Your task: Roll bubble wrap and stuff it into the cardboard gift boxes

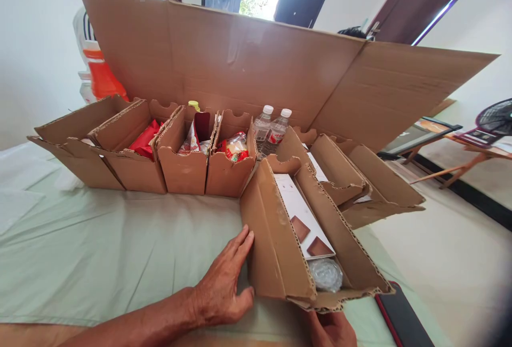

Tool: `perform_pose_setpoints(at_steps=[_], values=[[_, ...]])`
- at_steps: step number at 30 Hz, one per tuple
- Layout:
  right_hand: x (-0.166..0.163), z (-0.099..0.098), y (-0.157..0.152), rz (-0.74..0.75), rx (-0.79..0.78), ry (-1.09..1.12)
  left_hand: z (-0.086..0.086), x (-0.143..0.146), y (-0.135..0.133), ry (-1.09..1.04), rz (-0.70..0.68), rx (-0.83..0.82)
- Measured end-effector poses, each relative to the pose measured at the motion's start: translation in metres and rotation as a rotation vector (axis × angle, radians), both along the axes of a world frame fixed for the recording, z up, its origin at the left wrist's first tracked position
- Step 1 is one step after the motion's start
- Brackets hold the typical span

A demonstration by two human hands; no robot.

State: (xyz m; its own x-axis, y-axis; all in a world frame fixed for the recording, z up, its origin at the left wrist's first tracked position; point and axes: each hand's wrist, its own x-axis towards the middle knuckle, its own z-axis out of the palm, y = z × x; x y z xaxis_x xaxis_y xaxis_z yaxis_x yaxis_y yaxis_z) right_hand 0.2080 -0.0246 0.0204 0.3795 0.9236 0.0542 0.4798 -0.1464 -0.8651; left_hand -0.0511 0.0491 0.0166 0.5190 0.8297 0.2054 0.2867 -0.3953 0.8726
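Observation:
A long cardboard box (276, 245) with an open top stands out at an angle in front of the row. Inside it lie a white printed carton (302, 214) and a clear plastic-wrapped item (326, 275). My left hand (224, 277) has its fingers stretched out, the fingertips resting against the box's left side and the thumb apart. At the near end, my right hand (332, 331) grips the box's lower front edge; its fingertips are partly hidden beneath the cardboard.
Several similar boxes (182, 168) stand behind, with red packets (146, 139) and snacks (236, 147) inside. Two water bottles (276, 134) stand among them. A tall cardboard panel (256, 59) rises at the back. A dark phone (402, 315) lies right, on the green cloth (120, 251).

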Motion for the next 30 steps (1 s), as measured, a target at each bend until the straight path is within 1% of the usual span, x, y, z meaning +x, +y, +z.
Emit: perform_pose_setpoints(at_steps=[3,7,9,11,14,16,18,21,23,26,30], values=[[-0.007,0.007,0.004,0.034,0.007,-0.010,-0.002,-0.002,0.007,-0.030,-0.002,-0.015],[-0.024,0.027,0.024,0.023,0.030,-0.092,-0.003,-0.004,0.019,-0.090,0.036,-0.075],[-0.030,0.037,0.045,0.054,0.025,-0.175,-0.002,-0.005,0.021,-0.120,0.097,-0.125],[-0.033,0.045,0.072,0.068,0.010,-0.263,-0.001,-0.005,0.021,-0.152,0.161,-0.171],[-0.032,0.049,0.112,0.020,-0.001,-0.338,-0.001,-0.005,0.021,-0.178,0.217,-0.221],[-0.033,0.049,0.127,0.020,0.012,-0.338,-0.002,-0.005,0.021,-0.163,0.210,-0.215],[-0.040,0.047,0.128,0.073,0.038,-0.315,-0.004,-0.005,0.021,-0.138,0.177,-0.160],[-0.057,0.045,0.117,0.215,0.084,-0.257,-0.008,-0.005,0.020,-0.088,0.137,-0.051],[-0.067,0.043,0.114,0.289,0.108,-0.225,-0.011,-0.004,0.019,-0.046,0.129,-0.012],[-0.073,0.040,0.123,0.328,0.128,-0.191,-0.013,-0.003,0.018,-0.001,0.121,0.021],[-0.072,0.035,0.137,0.335,0.135,-0.162,-0.009,-0.002,0.017,0.026,0.102,0.056]])
